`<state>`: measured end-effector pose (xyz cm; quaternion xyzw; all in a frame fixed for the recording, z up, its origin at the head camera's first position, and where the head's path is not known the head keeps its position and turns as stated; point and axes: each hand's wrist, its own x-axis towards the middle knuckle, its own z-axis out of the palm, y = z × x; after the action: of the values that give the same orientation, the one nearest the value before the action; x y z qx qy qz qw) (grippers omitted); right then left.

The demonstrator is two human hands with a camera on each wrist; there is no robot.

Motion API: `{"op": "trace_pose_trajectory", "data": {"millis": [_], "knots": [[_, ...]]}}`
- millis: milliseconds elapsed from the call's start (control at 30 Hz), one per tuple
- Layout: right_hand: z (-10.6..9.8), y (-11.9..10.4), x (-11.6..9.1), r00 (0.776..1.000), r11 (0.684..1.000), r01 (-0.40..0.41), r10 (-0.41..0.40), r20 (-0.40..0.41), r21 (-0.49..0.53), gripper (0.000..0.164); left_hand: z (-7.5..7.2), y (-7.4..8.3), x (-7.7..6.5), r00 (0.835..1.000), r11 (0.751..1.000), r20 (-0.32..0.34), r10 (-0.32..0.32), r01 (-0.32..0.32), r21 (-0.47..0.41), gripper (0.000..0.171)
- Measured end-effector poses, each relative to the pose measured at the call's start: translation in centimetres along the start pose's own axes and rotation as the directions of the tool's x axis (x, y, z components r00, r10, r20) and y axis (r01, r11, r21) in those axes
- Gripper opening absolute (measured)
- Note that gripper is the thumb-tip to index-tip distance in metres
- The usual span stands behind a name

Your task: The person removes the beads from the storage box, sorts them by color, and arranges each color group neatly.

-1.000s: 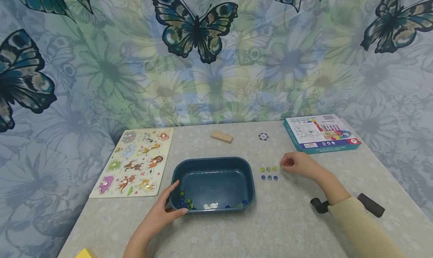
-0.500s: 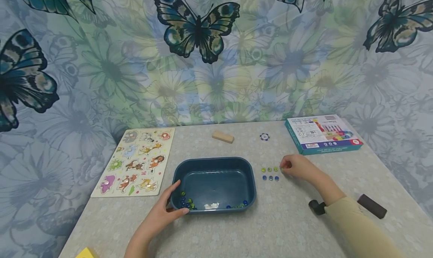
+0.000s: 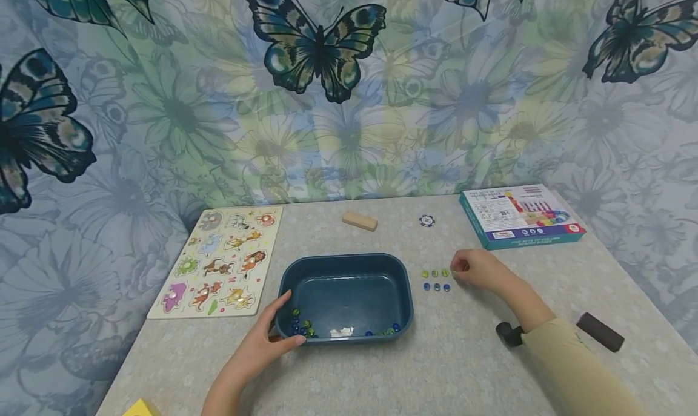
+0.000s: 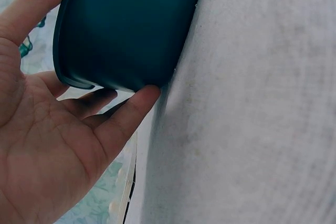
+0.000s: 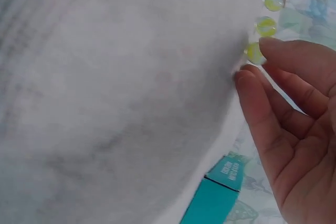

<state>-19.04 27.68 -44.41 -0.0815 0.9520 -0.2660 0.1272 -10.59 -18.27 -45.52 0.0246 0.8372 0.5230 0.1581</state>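
Note:
My left hand (image 3: 256, 349) holds the near left corner of a dark blue plastic tub (image 3: 349, 298), thumb at the front rim and fingers along the left side. Its wall (image 4: 126, 30) fills the top of the left wrist view. Blue and yellow-green glass marbles (image 3: 307, 324) lie along the tub's near side. Right of the tub, my right hand (image 3: 482, 269) pinches a yellow-green marble (image 5: 254, 53) at the end of a row of yellow-green marbles (image 3: 435, 273). A row of blue marbles (image 3: 437, 287) lies in front of that row. The marble's contact with the table is unclear.
An animal puzzle board (image 3: 218, 261) lies left. Behind the tub are a wooden block (image 3: 360, 221) and a poker chip (image 3: 427, 221). A game box (image 3: 520, 216) sits back right. A dark cylinder (image 3: 600, 332) lies beside the right sleeve; something yellow (image 3: 140, 408) shows front left.
The head view has shifted very slightly, and my right forearm has eased a little to the left. Both hands keep their holds on the tub and the marble.

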Motion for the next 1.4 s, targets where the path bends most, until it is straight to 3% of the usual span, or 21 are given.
{"op": "trace_pose_trajectory", "data": {"millis": [167,333,567,733,967,1233,1400], "knots": [[-0.6,-0.5,-0.5,1.0,1.0,0.006,-0.006,0.015,0.01,0.016,0.1,0.0,0.0,1.0,1.0,0.002,0.002,-0.002,-0.013,0.087],[-1.2,-1.8,-0.7,0.998,0.998,0.064,-0.064,-0.014,0.0,0.02,0.1,-0.1,0.1,1.0,1.0,-0.002,0.004,-0.004,-0.007,0.088],[-0.6,-6.4,-1.2,0.962,0.963,0.269,-0.268,-0.057,0.021,0.017,0.1,0.0,0.2,1.0,1.0,-0.006,-0.004,0.005,0.006,0.089],[1.1,-10.1,-1.1,0.927,0.925,0.373,-0.375,0.01,0.07,0.019,0.2,0.3,0.1,1.0,1.0,-0.006,-0.013,0.013,0.007,0.089],[4.6,-14.0,-0.2,0.85,0.86,0.503,-0.51,0.136,0.081,0.02,0.2,0.4,-0.1,1.0,1.0,-0.01,-0.019,0.019,0.005,0.088],[9.2,-16.6,1.3,0.831,0.872,0.474,-0.489,0.267,0.121,0.017,0.1,0.2,0.0,1.0,1.0,0.002,-0.012,0.012,-0.002,0.088],[11.0,-18.2,1.8,0.812,0.866,0.487,-0.498,0.303,0.118,0.015,0.0,0.2,0.0,1.0,1.0,0.015,-0.006,0.006,-0.025,0.086]]}}
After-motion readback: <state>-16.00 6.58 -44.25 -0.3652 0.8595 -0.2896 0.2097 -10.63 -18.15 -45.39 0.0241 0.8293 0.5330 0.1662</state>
